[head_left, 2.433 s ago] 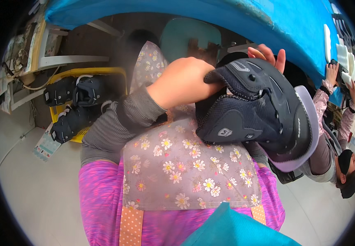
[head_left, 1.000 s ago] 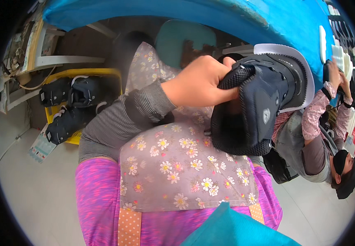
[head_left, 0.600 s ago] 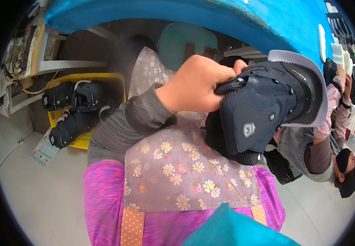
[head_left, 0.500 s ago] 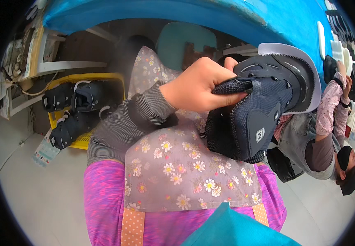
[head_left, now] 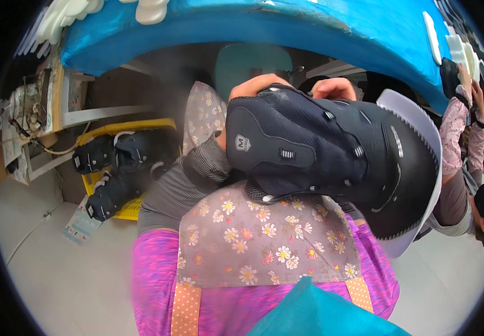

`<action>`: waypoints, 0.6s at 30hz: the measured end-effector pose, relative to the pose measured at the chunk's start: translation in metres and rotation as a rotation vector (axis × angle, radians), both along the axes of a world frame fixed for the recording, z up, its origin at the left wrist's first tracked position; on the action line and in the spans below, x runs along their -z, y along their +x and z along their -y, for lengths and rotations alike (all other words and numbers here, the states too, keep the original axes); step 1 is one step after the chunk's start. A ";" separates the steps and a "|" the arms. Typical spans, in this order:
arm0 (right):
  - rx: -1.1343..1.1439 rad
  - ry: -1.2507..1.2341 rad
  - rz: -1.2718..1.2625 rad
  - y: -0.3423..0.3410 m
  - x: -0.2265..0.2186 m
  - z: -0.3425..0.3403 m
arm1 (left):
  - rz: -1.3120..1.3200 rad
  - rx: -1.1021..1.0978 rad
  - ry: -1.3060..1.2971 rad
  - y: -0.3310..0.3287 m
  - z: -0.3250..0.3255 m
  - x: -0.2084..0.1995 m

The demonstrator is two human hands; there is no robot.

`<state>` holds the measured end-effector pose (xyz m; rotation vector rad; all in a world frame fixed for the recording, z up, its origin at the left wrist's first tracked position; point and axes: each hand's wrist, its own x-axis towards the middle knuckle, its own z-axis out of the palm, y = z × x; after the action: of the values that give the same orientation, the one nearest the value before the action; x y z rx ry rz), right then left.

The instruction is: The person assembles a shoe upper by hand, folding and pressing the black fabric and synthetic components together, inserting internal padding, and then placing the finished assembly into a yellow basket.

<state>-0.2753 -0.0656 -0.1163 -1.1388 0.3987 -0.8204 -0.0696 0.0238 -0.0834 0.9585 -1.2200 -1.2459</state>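
Observation:
A dark navy and black shoe upper (head_left: 303, 140) is held sideways above my lap, its toe to the right. A pale lilac strip (head_left: 429, 134) with a zigzag edge runs round the toe. Closed around the heel end is my left hand (head_left: 256, 85), its palm mostly hidden behind the upper. My right hand (head_left: 334, 88) shows curled fingers at the far edge, gripping it; the rest lies behind the upper. Below is my floral apron (head_left: 264, 241).
A yellow basket (head_left: 135, 124) on the left holds several dark shoe uppers (head_left: 110, 196). A blue-covered table (head_left: 242, 25) spans the far side, with white foam-like pieces (head_left: 152, 10) on it. At right a co-worker (head_left: 457, 185) handles items at the table. A teal stool (head_left: 253, 59) stands beneath.
The upper has turned and come leftward, so its side now faces me with the toe right. My right hand's fingers show more at the far edge. The view has shifted slightly.

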 end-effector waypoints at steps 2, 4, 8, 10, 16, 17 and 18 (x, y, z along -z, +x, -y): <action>0.031 0.043 0.039 0.000 0.022 0.019 | -0.097 0.018 0.146 0.001 -0.004 -0.001; 0.098 0.133 0.058 0.008 0.024 0.012 | -0.203 -0.005 0.260 0.003 -0.009 -0.001; 0.317 0.248 0.038 0.040 0.022 -0.012 | -0.415 -0.134 0.394 0.001 -0.009 -0.003; 0.402 0.201 -0.055 0.049 0.011 -0.016 | -0.514 -0.226 0.431 -0.007 -0.003 -0.005; 0.408 -0.257 -0.326 0.061 -0.038 -0.018 | -0.590 -0.422 0.417 -0.011 0.008 0.005; 0.398 -0.282 -0.315 0.063 -0.040 -0.020 | -0.586 -0.427 0.410 -0.010 0.006 0.009; 0.423 -0.267 -0.305 0.063 -0.039 -0.021 | -0.596 -0.444 0.382 -0.009 0.007 0.012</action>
<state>-0.2126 -0.0444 -0.0773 -1.4603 0.8215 -1.0940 -0.0782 0.0171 -0.0954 0.9613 -0.2862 -1.2879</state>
